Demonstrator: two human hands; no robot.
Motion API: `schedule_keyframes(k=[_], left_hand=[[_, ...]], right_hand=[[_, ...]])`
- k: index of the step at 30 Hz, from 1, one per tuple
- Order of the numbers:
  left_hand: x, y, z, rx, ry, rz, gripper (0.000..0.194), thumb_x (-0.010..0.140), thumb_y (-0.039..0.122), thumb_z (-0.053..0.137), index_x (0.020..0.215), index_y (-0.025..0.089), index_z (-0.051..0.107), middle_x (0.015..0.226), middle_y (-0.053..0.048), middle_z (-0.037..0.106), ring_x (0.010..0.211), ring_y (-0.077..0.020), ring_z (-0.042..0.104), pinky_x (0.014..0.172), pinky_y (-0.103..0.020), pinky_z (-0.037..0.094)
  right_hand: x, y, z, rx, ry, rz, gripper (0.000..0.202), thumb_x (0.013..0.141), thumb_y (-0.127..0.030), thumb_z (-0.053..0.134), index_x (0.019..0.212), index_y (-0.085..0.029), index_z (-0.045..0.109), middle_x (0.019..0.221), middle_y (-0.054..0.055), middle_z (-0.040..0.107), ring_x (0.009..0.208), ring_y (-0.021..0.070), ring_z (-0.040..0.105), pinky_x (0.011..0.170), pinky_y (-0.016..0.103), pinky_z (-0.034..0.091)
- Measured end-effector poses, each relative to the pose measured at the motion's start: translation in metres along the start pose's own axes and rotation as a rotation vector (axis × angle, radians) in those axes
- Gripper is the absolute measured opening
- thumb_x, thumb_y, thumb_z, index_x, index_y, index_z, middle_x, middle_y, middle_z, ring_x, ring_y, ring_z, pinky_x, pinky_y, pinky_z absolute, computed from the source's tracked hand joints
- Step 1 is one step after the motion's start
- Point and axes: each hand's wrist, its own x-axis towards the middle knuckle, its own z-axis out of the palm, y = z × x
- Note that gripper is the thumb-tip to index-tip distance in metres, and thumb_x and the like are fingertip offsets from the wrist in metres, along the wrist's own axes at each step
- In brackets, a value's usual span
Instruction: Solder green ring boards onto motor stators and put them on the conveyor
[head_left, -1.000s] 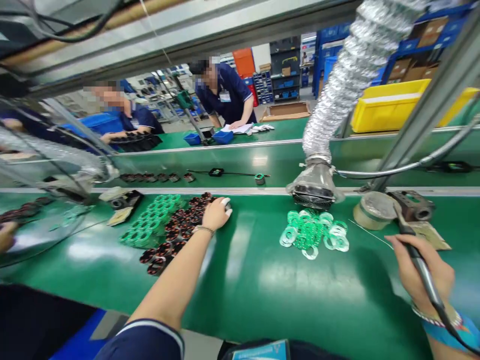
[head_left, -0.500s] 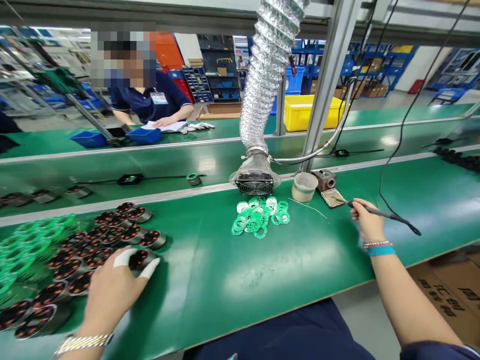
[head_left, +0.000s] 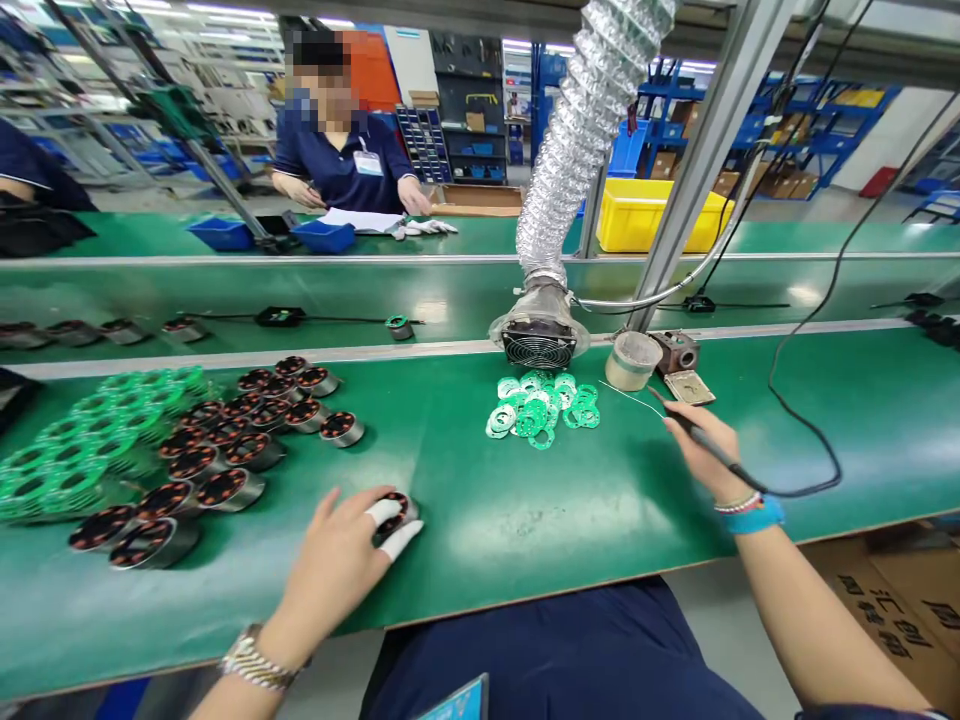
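My left hand (head_left: 349, 545) is closed round a motor stator (head_left: 393, 512), a short metal ring with copper windings, resting on the green bench. White covers sit on its thumb and a finger. Behind it stand several more stators (head_left: 251, 450). In my right hand (head_left: 703, 450) is a soldering iron (head_left: 705, 443), held like a pen, its tip pointing to the upper left near a thin solder wire (head_left: 630, 397). A loose pile of green and white ring-shaped circuit boards (head_left: 534, 412) lies between my hands, further back.
A fume extractor fan (head_left: 538, 348) on a foil duct hangs over the ring boards. Beside it are a round tub (head_left: 632, 362) and an iron stand (head_left: 677, 352) with a sponge tray (head_left: 690, 388). Stacked green boards (head_left: 97, 440) lie far left. Across the bench a person (head_left: 345, 165) handles papers.
My left hand has drawn the stator away from the group, to the right. My right hand has moved the soldering iron from the sponge tray leftward. The head view has shifted too.
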Motion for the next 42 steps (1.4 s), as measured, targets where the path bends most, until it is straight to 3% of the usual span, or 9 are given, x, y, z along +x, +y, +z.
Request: schedule_keyframes(k=[2, 5, 10, 13, 16, 22, 30, 36, 42], left_hand=[[0.0, 0.026, -0.001, -0.077, -0.016, 0.023, 0.023, 0.08, 0.041, 0.055, 0.087, 0.021, 0.064, 0.105, -0.01, 0.066, 0.093, -0.0273, 0.063, 0.098, -0.057, 0.032], [-0.002, 0.052, -0.005, -0.198, -0.049, 0.048, 0.025, 0.078, 0.038, 0.058, 0.097, 0.021, 0.062, 0.111, -0.01, 0.065, 0.099, -0.0284, 0.062, 0.099, -0.059, 0.032], [-0.02, 0.049, -0.007, -0.443, -0.106, 0.035, 0.064, 0.076, 0.037, 0.062, 0.133, 0.024, 0.036, 0.129, -0.011, 0.053, 0.114, -0.0262, 0.055, 0.096, -0.044, 0.044], [-0.032, 0.032, 0.0, -0.498, -0.095, -0.068, 0.072, 0.077, 0.039, 0.06, 0.138, 0.023, 0.025, 0.131, -0.012, 0.051, 0.117, -0.0262, 0.053, 0.094, -0.042, 0.047], [-0.038, 0.021, 0.009, -0.462, -0.07, -0.128, 0.067, 0.078, 0.04, 0.059, 0.136, 0.021, 0.031, 0.129, -0.014, 0.052, 0.116, -0.0276, 0.052, 0.095, -0.045, 0.046], [-0.023, 0.036, 0.017, -0.424, -0.104, -0.02, 0.061, 0.077, 0.046, 0.06, 0.129, 0.02, 0.043, 0.136, -0.013, 0.046, 0.13, -0.0315, 0.034, 0.104, -0.054, 0.031], [-0.01, 0.047, 0.019, -0.621, -0.066, -0.043, 0.053, 0.075, 0.043, 0.063, 0.122, 0.023, 0.05, 0.129, -0.011, 0.053, 0.128, -0.0298, 0.038, 0.104, -0.056, 0.03], [-0.011, 0.044, 0.019, -0.599, -0.082, -0.056, 0.063, 0.074, 0.045, 0.064, 0.129, 0.021, 0.043, 0.132, -0.014, 0.049, 0.129, -0.0299, 0.036, 0.104, -0.054, 0.032], [-0.01, 0.041, 0.019, -0.421, -0.139, -0.019, 0.07, 0.075, 0.053, 0.059, 0.133, 0.021, 0.039, 0.141, -0.012, 0.039, 0.135, -0.0333, 0.022, 0.107, -0.057, 0.023]], right_hand=[[0.001, -0.018, 0.023, 0.047, -0.145, -0.108, 0.023, 0.084, -0.022, 0.047, 0.102, -0.02, 0.061, 0.084, 0.002, 0.068, 0.067, 0.0145, 0.064, 0.068, 0.027, 0.052], [0.011, -0.037, 0.059, 0.08, -0.327, -0.248, 0.025, 0.084, -0.018, 0.048, 0.107, -0.021, 0.058, 0.096, 0.004, 0.067, 0.085, 0.0164, 0.065, 0.076, 0.028, 0.052], [0.029, -0.045, 0.095, 0.05, -0.45, -0.349, 0.023, 0.081, -0.016, 0.053, 0.103, -0.02, 0.055, 0.107, 0.009, 0.06, 0.096, 0.02, 0.059, 0.082, 0.033, 0.05], [0.029, -0.042, 0.099, 0.019, -0.466, -0.361, 0.021, 0.084, -0.014, 0.048, 0.103, -0.019, 0.054, 0.097, 0.008, 0.058, 0.087, 0.0191, 0.058, 0.077, 0.033, 0.05], [0.027, -0.039, 0.095, 0.0, -0.47, -0.378, 0.022, 0.084, -0.014, 0.047, 0.105, -0.019, 0.053, 0.093, 0.008, 0.057, 0.083, 0.0194, 0.057, 0.074, 0.032, 0.05], [0.017, -0.053, 0.092, 0.001, -0.473, -0.503, 0.022, 0.088, -0.013, 0.04, 0.103, -0.019, 0.057, 0.099, 0.011, 0.061, 0.101, 0.0247, 0.054, 0.086, 0.041, 0.047], [-0.015, -0.1, 0.1, 0.035, -0.613, -0.694, 0.018, 0.089, -0.029, 0.049, 0.101, -0.018, 0.056, 0.1, 0.011, 0.064, 0.109, 0.0261, 0.053, 0.088, 0.041, 0.048], [0.016, -0.109, 0.116, 0.072, -0.604, -0.574, 0.018, 0.089, -0.021, 0.045, 0.105, -0.02, 0.052, 0.115, 0.012, 0.057, 0.116, 0.0252, 0.048, 0.094, 0.043, 0.045], [0.034, -0.1, 0.134, 0.11, -0.622, -0.552, 0.022, 0.086, -0.015, 0.045, 0.106, -0.019, 0.054, 0.11, 0.012, 0.058, 0.107, 0.026, 0.054, 0.088, 0.044, 0.048]])
